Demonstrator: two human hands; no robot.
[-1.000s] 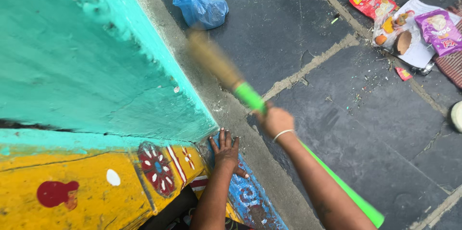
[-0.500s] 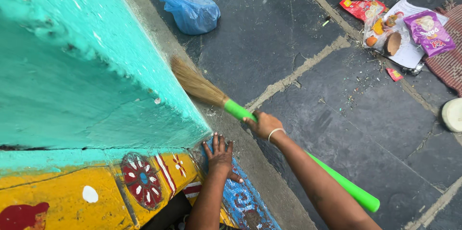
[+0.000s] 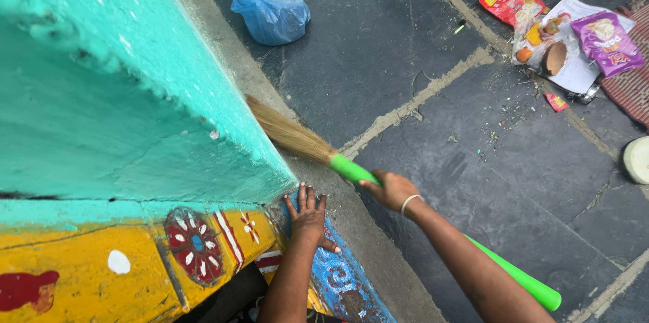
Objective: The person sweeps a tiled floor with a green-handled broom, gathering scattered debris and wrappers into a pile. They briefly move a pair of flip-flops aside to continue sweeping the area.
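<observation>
Right hand clamped around green broom handle; forearm hides the mid-handle, and the far end reappears lower right. Straw bristles lie along the foot of the turquoise wall, tips touching it. Left hand flat, fingers spread, pressed on the blue painted ledge; holds nothing. Blue plastic bag near the wall, well ahead. Litter pile upper right, partly cut off. Dark stone floor between them is open.
</observation>
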